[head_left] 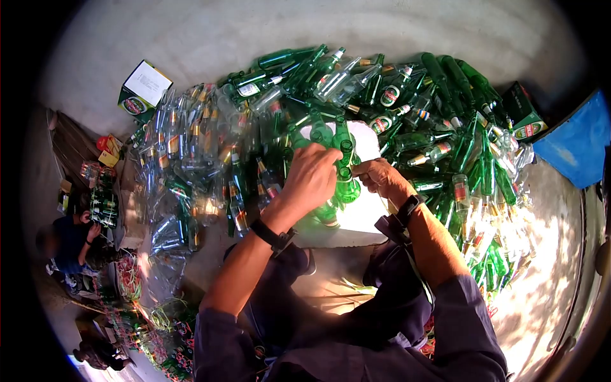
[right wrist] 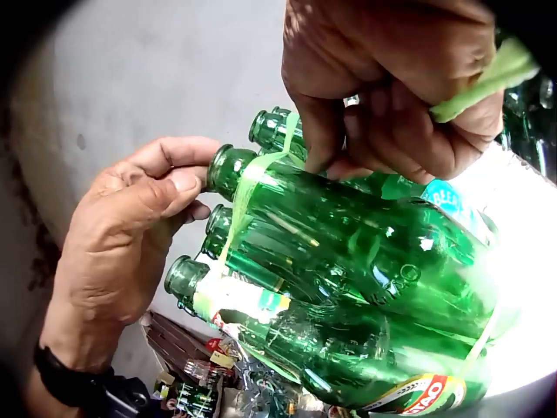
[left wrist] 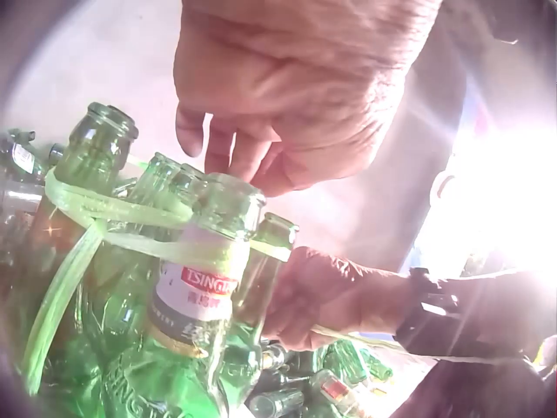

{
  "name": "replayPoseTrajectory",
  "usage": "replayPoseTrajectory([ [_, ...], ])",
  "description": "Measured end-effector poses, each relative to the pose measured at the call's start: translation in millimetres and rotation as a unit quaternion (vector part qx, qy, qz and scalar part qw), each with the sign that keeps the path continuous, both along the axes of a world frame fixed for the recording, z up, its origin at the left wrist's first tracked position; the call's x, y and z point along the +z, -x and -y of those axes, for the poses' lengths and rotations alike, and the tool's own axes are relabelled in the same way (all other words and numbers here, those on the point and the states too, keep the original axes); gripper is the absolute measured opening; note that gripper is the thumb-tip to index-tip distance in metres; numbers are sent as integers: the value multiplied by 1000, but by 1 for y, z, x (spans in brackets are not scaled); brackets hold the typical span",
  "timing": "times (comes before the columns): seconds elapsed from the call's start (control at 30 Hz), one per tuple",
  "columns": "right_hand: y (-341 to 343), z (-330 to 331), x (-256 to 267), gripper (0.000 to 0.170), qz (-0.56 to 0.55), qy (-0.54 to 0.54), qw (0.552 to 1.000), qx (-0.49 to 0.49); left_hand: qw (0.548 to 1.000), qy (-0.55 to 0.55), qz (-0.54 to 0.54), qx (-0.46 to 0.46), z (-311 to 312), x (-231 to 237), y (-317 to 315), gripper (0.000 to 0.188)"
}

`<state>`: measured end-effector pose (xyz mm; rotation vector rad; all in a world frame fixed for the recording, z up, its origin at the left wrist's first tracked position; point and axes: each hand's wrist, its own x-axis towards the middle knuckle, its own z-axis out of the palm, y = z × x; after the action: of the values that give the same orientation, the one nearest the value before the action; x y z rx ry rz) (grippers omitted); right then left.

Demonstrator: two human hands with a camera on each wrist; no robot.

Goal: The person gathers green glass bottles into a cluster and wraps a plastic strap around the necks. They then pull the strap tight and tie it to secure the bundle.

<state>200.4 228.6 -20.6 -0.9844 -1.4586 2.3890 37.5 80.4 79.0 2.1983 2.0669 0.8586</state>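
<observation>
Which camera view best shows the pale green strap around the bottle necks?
The left wrist view: the pale green strap crosses the bottle necks up close, one length hanging down. Right wrist: it shows around the necks, and a similar strip juts from the right hand. Head: it cannot be made out clearly.

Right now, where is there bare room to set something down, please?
Bare patches: the near right corner of the white flat stand, beside the bundled green glass bottles, and sunlit grey floor right of the heaped green and clear glass bottles. That heap crowds the stand's left, far and right sides.
</observation>
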Motion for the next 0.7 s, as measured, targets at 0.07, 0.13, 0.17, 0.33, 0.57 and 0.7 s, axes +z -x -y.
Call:
replayPoseTrajectory([
  [0.07,2,-4,-6,27,21,10,1000,20,997,78,6,6,-10,-3,3,26],
  [0.13,3,-3,-2,28,58,29,997,43,995,93,33,-3,-17,-19,9,27],
  [0.17,4,-3,-4,28,58,31,997,43,993,106,59,-10,-19,-28,11,28],
  [0.33,7,-4,-4,31,65,-3,997,43,990,127,63,-1,-23,-27,10,33],
  [0.57,6,-1,-6,19,12,47,998,26,979,126,154,-36,-28,-27,11,41],
  [0.7,10,-2,-8,27,0,59,998,23,991,111,62,-32,-26,-29,12,46],
])
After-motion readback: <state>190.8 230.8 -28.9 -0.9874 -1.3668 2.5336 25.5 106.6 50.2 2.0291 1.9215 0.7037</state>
